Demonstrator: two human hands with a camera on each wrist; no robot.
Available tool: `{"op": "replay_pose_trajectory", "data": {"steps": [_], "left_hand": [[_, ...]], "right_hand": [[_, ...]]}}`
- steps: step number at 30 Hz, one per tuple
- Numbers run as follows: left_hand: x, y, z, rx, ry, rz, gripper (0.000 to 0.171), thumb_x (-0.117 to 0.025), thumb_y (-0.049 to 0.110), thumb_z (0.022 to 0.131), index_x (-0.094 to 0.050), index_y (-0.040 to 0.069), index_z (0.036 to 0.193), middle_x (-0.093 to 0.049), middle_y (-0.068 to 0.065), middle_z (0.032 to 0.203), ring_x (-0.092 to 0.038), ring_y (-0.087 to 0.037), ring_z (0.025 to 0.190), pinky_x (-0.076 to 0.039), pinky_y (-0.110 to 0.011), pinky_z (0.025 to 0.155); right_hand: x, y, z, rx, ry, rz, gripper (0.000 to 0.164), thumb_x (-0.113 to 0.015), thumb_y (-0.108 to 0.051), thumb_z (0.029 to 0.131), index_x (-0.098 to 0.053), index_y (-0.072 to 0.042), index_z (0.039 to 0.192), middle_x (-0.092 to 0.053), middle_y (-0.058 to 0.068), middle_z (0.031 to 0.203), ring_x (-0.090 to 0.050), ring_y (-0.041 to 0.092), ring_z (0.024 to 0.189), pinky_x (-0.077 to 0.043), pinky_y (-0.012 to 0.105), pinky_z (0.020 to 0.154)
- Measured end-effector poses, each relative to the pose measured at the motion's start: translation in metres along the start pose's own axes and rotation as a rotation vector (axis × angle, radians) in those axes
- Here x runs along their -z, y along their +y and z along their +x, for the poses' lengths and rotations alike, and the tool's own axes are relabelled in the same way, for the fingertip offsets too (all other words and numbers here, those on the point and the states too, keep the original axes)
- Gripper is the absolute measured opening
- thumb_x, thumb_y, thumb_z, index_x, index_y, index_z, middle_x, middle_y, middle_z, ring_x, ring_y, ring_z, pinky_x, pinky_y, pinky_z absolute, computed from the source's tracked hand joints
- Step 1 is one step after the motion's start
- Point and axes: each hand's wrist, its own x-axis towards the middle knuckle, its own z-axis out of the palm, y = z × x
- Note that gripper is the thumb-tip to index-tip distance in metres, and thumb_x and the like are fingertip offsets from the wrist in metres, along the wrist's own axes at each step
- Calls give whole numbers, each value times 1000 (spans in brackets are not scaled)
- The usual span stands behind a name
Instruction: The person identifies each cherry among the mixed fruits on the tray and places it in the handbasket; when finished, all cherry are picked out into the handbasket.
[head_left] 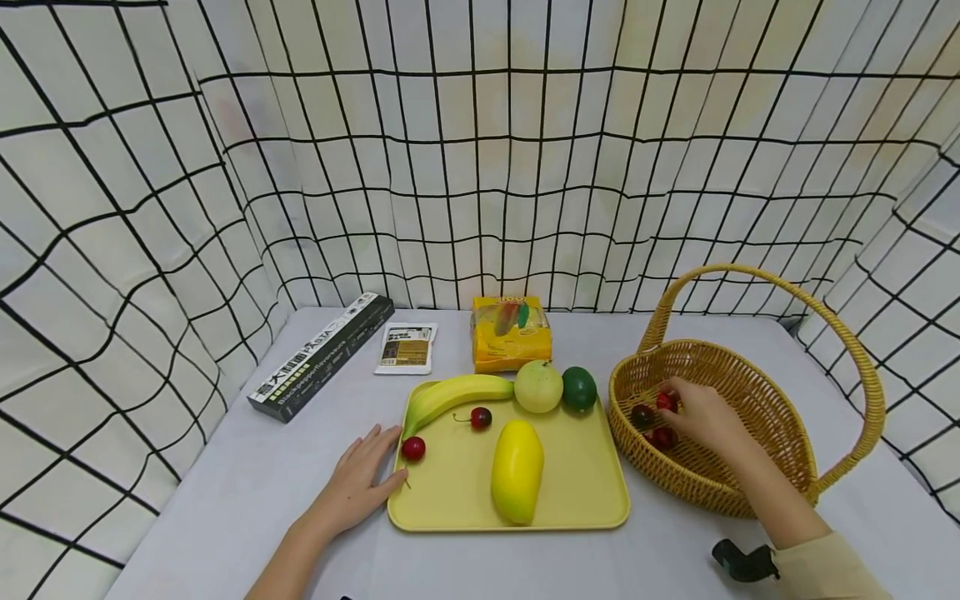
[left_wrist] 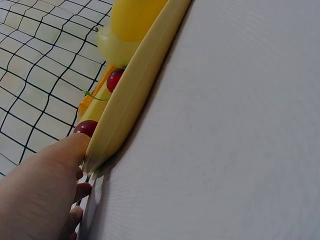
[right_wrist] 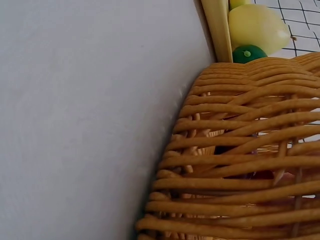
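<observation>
Inside the basket, my right grip is pinched on a red cherry, likely light, firm and slick-skinned, best taken gently round its sides; left grip, well left of the basket, fingers extended, holding nothing.

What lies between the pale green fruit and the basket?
In the head view, the dark green fruit and the tray's right rim lie between them.
</observation>
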Motion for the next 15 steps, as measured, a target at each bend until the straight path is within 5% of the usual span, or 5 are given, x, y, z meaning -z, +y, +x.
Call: {"op": "replay_pose_trajectory", "data": {"steps": [15], "left_hand": [[-1, -2, 0, -5, 0, -3, 67, -60, 39, 87, -36, 8, 140, -38, -11, 142, -21, -34, 135, -10, -53, 109]], "right_hand": [[-6, 1, -2, -13, -79, -35, 32, -66, -15, 83, -58, 3, 108, -63, 16, 92, -61, 34, 84, -51, 43, 63]]}}
